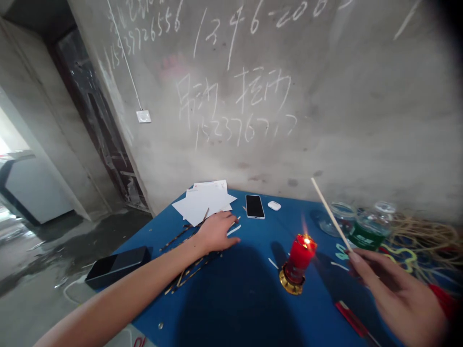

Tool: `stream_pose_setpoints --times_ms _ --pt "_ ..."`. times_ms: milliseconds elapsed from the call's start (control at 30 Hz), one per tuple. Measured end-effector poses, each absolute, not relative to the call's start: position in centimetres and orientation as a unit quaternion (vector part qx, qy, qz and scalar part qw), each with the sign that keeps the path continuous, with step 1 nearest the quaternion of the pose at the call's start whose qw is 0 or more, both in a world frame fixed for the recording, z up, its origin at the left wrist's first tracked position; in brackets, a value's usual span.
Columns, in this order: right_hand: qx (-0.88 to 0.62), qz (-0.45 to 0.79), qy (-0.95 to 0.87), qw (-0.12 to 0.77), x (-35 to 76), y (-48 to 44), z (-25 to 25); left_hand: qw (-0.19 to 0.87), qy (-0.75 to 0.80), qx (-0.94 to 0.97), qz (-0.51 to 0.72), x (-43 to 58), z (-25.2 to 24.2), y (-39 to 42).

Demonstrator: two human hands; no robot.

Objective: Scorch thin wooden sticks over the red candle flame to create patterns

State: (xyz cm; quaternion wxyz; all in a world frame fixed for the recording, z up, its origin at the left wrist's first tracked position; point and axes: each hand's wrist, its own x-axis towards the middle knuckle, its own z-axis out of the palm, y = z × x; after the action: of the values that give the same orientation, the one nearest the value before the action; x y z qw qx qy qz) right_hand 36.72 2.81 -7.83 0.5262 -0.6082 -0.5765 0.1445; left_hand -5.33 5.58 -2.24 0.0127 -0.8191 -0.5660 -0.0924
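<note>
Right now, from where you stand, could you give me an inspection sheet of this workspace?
surface: blue table, with items scattered on it.
job's things: pale wooden stick held beside a lit red candle in a gold holder.
clutter: white paper sheets, black smartphone, white earbud case, black box.
grippers: right hand pinches the stick; left hand rests beside thin striped sticks.
cables: thin white cord on the floor.
surroundings: chalk-marked concrete wall, wet concrete floor.
</note>
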Motion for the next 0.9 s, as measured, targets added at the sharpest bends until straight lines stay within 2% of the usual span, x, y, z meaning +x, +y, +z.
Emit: stream_pose_setpoints --times_ms 233,400,567,700,733,800,900 --pt "-0.591 0.181 -0.569 0.543 37.8 2.4 -6.3 0.048 -0.552 -0.831 -0.049 -5.8 -6.3 4.6" --pt "-0.538 0.112 -0.635 0.543 38.2 2.2 -5.0 0.081 -0.571 -0.814 -0.073 -8.1 -6.6 4.5" --pt "-0.497 0.032 -0.688 0.528 39.5 1.8 -4.0 0.049 -0.550 -0.810 -0.198 -5.0 -4.1 4.0" --pt "-0.478 -0.014 -0.712 0.515 41.7 1.9 -3.4 0.016 -0.516 -0.783 -0.348 0.1 -0.8 2.4" --pt "-0.473 -0.018 -0.716 0.513 42.2 1.9 -3.3 -0.011 -0.485 -0.764 -0.425 1.2 -0.3 1.9" --pt "-0.467 -0.020 -0.723 0.509 42.9 1.8 -3.1 -0.049 -0.438 -0.745 -0.501 2.8 -0.2 1.1" --pt "-0.461 -0.022 -0.730 0.504 43.2 1.6 -2.8 -0.078 -0.378 -0.761 -0.522 3.5 -2.1 0.6"
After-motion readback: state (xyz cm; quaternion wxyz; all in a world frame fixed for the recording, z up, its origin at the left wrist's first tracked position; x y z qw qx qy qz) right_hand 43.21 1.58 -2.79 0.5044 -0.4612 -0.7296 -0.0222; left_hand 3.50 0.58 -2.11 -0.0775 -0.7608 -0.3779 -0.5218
